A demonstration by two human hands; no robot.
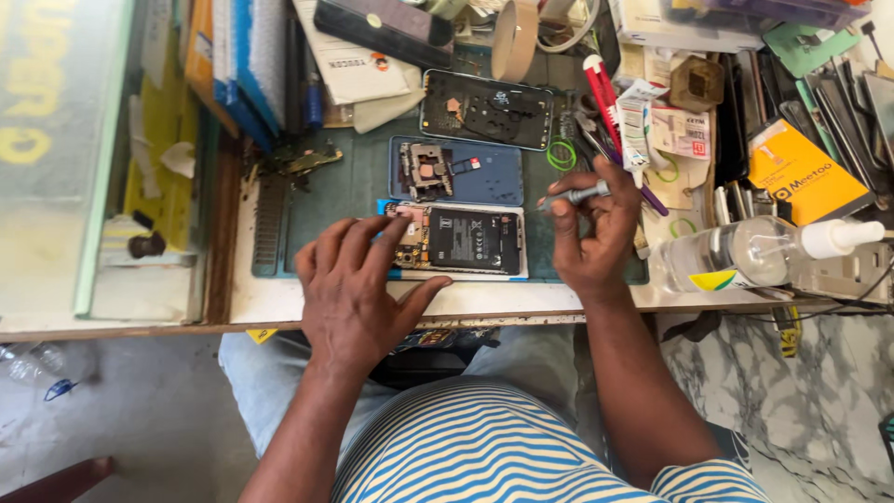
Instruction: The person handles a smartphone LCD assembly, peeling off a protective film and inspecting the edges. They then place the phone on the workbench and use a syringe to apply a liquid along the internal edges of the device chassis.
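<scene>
- centrally, an opened phone (461, 240) is pressed flat by the left hand (358, 289), fingers spread.
- a metal tool (579, 195) is pinched in the right hand (589, 233), right of centre.

Opened white-framed phone (463, 241): matt black battery face, coppery metal circuit parts, glossy plastic rim. Slim silver screwdriver (579, 195): smooth brushed metal shaft; dark green work mat (345, 191): dull, scuffed rubbery surface. Clear plastic bottle (745, 256): glossy, see-through; blue phone back cover (484, 174): smooth satin plastic.
</scene>
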